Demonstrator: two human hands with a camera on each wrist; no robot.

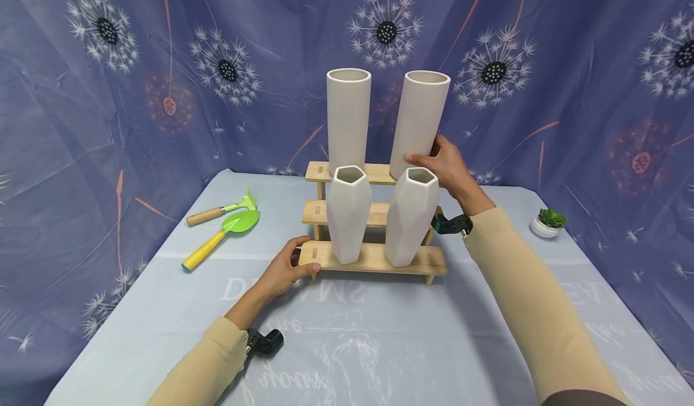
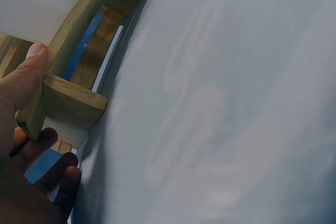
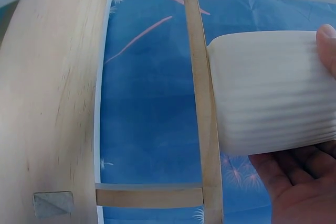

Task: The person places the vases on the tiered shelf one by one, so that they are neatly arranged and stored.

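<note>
A three-step wooden rack point(image 1: 374, 258) stands mid-table. Two tall ribbed white cylinder vases are on its top step: the left one point(image 1: 348, 120) upright, the right one point(image 1: 418, 123) tilted. My right hand point(image 1: 441, 165) grips the tilted vase near its base; its ribbed side point(image 3: 268, 90) fills the right wrist view with my palm under it. Two faceted white vases point(image 1: 348, 213) point(image 1: 410, 216) stand on the bottom step. My left hand point(image 1: 287, 267) holds the left end of the bottom step point(image 2: 68, 106), thumb on top.
A green trowel with a yellow handle point(image 1: 222, 234) and a small green rake with a wooden handle point(image 1: 222, 208) lie at the left of the table. A little potted succulent point(image 1: 547, 222) sits at the right. Blue dandelion cloth hangs behind.
</note>
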